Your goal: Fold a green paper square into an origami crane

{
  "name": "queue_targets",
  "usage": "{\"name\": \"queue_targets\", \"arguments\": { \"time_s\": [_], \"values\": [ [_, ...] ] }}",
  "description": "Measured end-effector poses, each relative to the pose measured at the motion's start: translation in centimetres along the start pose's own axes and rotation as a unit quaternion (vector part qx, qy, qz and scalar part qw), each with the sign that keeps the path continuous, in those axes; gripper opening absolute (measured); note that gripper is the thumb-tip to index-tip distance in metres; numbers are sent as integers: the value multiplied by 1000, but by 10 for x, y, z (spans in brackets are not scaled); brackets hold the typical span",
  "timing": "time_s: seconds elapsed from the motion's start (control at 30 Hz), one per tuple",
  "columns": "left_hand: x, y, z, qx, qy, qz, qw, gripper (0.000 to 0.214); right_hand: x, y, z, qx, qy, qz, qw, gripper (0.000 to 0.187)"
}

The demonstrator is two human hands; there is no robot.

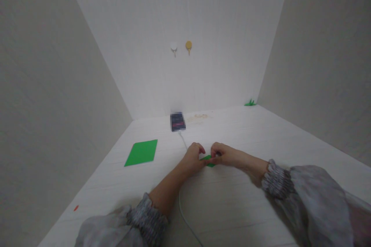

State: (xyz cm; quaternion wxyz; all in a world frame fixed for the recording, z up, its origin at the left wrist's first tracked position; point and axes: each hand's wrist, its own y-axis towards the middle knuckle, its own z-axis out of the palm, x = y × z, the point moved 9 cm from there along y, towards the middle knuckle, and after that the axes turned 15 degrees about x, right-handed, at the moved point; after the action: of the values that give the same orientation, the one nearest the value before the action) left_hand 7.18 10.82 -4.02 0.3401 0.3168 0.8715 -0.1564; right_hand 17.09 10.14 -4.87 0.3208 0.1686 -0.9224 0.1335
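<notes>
A small piece of folded green paper [207, 158] lies between my hands at the middle of the white table. My left hand [194, 157] grips its left side with bent fingers. From the right, my right hand [222, 153] pinches the same piece, thumb low and fingers curled. Much of the paper is hidden behind the fingers, so its exact folds do not show. Off to the left, a flat stack or sheet of green paper [142, 152] rests on the table.
A phone-like dark device [177, 122], blurred out, stands near the back wall. Its white cable [185, 218] runs under my left arm toward the front. A green folded shape [250, 103] sits in the far right corner. An orange-red scrap [76, 208] lies front left. Two hooks [188, 45] hang on the wall.
</notes>
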Motion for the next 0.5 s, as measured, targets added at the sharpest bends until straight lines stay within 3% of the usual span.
{"name": "queue_targets", "arguments": {
  "time_s": [0.17, 0.5],
  "values": [
    [-4, 2, 2, 5, -5, 13, 1000, 29, -5, -2, -3, -38, -7, 71, 997, 22],
    [-4, -4, 2, 34, -2, 22, 999, 28, -6, 4, 3, 21, 40, 16, 999, 19]
  ]
}}
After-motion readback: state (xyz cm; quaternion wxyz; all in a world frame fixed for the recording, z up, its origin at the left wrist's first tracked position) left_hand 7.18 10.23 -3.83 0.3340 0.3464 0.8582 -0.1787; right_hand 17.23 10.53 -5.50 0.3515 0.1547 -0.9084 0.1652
